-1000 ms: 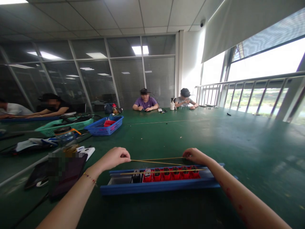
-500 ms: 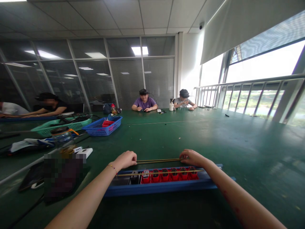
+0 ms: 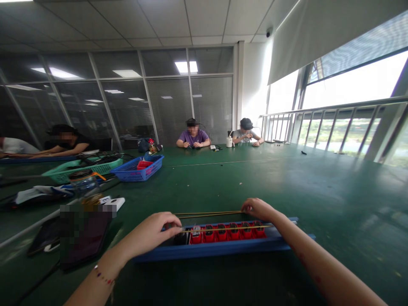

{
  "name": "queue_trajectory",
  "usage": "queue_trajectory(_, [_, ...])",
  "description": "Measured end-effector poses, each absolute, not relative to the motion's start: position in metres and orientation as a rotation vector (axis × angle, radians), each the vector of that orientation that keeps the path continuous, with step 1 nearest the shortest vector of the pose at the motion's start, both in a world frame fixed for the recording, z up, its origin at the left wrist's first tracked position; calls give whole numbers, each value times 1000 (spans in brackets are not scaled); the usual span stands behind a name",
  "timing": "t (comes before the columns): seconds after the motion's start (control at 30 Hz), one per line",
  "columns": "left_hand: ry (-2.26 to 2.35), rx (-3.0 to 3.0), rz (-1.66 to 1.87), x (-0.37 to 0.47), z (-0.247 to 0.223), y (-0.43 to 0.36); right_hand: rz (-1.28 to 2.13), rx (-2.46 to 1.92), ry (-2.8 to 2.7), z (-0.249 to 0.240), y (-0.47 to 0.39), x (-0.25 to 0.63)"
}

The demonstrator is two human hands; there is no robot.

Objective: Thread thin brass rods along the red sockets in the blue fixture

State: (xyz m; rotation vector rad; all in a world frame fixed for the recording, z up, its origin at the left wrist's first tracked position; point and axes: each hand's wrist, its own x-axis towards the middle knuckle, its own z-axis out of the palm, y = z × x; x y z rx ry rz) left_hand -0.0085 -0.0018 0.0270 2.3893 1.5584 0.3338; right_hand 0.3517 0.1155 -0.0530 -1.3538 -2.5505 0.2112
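Observation:
A long blue tray (image 3: 223,248) lies across the green table in front of me, holding several red holders (image 3: 221,232) with black pieces in a row. One thin yellowish strip (image 3: 216,228) stretches lengthwise over the holders. Two more thin strips (image 3: 210,214) run along the tray's far side. My left hand (image 3: 162,227) is over the tray's left end, thumb and fingers pinched at the left end of the strip over the holders. Behind the tray's right part, my right hand (image 3: 256,208) has its fingers closed on the right end of the far strips.
To the left lie a dark tablet (image 3: 86,242), a white device (image 3: 117,205), a jar (image 3: 84,187), a blue basket (image 3: 137,172) and a green basket (image 3: 60,172). People sit at the table's far side and far left.
My left hand has come off the left end of the far strips and moved nearer to me, onto the strip over the holders. My right hand has hardly moved.

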Motion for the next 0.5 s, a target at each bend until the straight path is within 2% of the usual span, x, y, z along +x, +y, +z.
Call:
queue_trajectory(0.3, [1653,2506,352,-18,8,-9,224,-1413,-2535,-50,112,350])
queue_trajectory(0.5, [1811,2731,514,-31,25,-14,219,-1394,-2527,-52,113,350])
